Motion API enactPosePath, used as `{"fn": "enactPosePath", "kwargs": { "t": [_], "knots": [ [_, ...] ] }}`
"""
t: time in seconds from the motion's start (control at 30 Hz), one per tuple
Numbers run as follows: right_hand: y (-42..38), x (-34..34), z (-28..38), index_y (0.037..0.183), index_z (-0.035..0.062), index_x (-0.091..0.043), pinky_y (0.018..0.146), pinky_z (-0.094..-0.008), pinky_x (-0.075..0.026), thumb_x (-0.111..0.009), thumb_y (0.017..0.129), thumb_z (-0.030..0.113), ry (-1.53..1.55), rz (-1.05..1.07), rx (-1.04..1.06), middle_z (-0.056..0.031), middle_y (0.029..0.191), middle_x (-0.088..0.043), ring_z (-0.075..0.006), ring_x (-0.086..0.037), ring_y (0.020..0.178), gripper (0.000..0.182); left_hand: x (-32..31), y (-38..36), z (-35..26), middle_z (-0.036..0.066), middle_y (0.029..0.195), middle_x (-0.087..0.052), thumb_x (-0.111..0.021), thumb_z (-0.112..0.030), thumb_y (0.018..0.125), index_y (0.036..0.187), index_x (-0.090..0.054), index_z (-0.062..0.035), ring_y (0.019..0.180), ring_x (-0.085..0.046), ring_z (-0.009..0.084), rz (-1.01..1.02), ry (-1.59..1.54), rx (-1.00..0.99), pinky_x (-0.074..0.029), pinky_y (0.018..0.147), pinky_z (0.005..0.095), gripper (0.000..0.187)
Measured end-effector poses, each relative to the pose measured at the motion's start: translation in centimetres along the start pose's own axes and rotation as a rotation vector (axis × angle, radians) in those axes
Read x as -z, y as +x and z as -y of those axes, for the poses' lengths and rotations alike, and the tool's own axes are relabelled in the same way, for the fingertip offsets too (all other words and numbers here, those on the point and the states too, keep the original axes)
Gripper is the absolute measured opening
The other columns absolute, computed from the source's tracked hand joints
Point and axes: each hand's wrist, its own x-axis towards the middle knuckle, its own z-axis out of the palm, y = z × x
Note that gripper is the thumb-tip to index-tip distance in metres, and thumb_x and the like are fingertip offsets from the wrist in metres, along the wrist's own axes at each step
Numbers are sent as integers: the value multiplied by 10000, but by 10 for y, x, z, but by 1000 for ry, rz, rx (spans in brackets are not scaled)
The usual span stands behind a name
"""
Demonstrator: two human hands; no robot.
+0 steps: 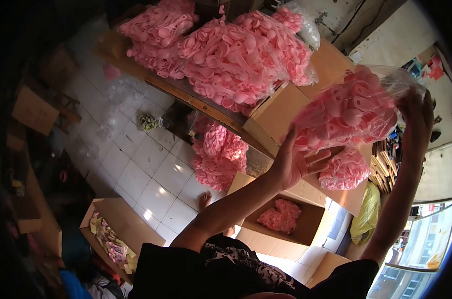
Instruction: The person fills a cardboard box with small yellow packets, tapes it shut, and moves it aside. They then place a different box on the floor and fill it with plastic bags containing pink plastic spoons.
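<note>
My right hand (416, 112) is closed on the gathered clear plastic at one end of a bag of pink plastic scoops (353, 107), holding it up above the cardboard. At the bag's other end is my left hand (296, 162), its thumb and fingers spread against the lower side of the plastic. A smaller bag of pink scoops (344, 169) shows below the raised one. Beneath my left forearm, an open cardboard box (310, 219) has a bundle of pink scoops (280, 216) inside.
Large bags of pink scoops (231, 57) are heaped on the wooden table (186, 94). More pink bags (218, 154) lie below its edge. An open box (131, 231) with yellow and pink pieces stands on the tiled floor (159, 172). A yellow sack (366, 214) is at right.
</note>
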Motion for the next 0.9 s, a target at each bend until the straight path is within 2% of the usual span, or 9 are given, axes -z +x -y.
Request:
{"fn": "enactPosePath", "kwargs": {
  "t": [0.17,0.23,0.37,0.57,0.63,0.7,0.77,0.83,0.9],
  "knots": [
    [37,-38,-9,1237,-3,-465,878,-342,-521,-524,936,128,292,-209,-83,-96,1098,-579,-170,-597,964,333,-48,24,-131,134,1218,-494,-589,-457,855,1284,-391,-90,1099,-550,327,46,328,-463,-532,881,486,599],
    [68,-38,-51,1238,-1,-454,923,-475,-495,-519,934,82,529,-25,-185,-111,1114,-573,-291,-572,1070,322,-53,54,-186,118,1147,-530,-612,-378,842,1228,-436,-85,1054,-574,306,26,437,-529,-541,868,473,516],
    [117,-99,-93,1183,7,-449,951,-558,-462,-498,923,18,803,69,-330,-138,1099,-554,-361,-553,1075,265,-73,105,-282,106,1072,-571,-616,-249,811,1153,-495,-85,1000,-594,285,48,568,-608,-552,809,467,398],
    [162,-171,-169,1174,68,-407,958,-563,-455,-482,910,-14,904,9,-392,-192,1173,-507,-358,-526,1083,287,-65,170,-372,110,1070,-582,-637,-230,790,1147,-506,-90,944,-608,277,54,775,-575,-552,771,442,405],
    [150,-183,-178,1228,121,-412,907,-500,-471,-548,866,29,633,74,-505,-138,1166,-535,-309,-533,1075,397,-57,176,-382,118,1066,-598,-662,-185,748,1228,-491,-86,895,-616,271,-164,830,-636,-552,735,401,520],
    [138,-179,-189,1303,141,-406,868,-455,-471,-578,812,27,212,334,-647,-90,1133,-546,-253,-542,1037,533,-44,174,-386,114,1065,-608,-667,-132,709,1319,-453,-97,890,-616,254,-461,1252,-968,-540,741,388,648],
    [126,-185,-201,1326,141,-391,867,-439,-454,-589,788,60,125,367,-656,-74,1149,-539,-224,-538,1032,579,-31,169,-387,140,1082,-609,-643,-95,692,1337,-463,-106,883,-622,286,-513,1404,-959,-531,751,405,669],
    [121,-190,-210,1350,142,-375,866,-424,-438,-601,765,93,32,399,-669,-58,1164,-532,-195,-533,1028,629,-19,167,-384,168,1081,-607,-622,-100,691,1281,-530,-125,899,-610,345,-591,2013,-1301,-509,792,443,597],
    [121,-194,-220,1345,154,-385,874,-426,-437,-608,771,98,88,379,-578,-48,1181,-532,-198,-524,1048,618,-38,146,-348,187,1164,-571,-637,-138,690,1240,-571,-140,1015,-565,389,-608,2088,-1330,-484,846,447,553]
  ]
}}
